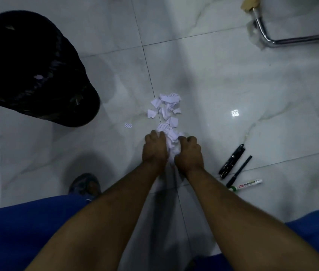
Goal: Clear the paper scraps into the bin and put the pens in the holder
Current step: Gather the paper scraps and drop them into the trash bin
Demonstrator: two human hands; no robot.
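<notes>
Floor (223,79): pale glossy marble-look tile, thin dark grout lines, one bright light reflection right of centre. Lighting dim. A chrome tube frame (284,39) stands at the far right; a dark strip runs along the left edge.

Bin (27,63): black, lined with a dark bag, at far left, mouth open toward the camera; a few pale bits show inside.

Scraps (165,109): white torn paper, some printed, in a loose trail running along the grout line away from the person. One stray piece (128,125) lies apart, toward the bin.

Left hand (155,150) and right hand (189,153): side by side at the near end of the trail, fingers curled in, a wad of scraps pressed between them.

Pens (233,163): near right of the hands, well apart from the scraps. Two black ones lie almost parallel, long axes running near-left to far-right. A white marker (245,185) with green cap lies across their near ends, closer to level.

Bare tile lies between hands and bin. Blue-clad knees fill both near corners; a shoe (85,184) sits near left.
</notes>
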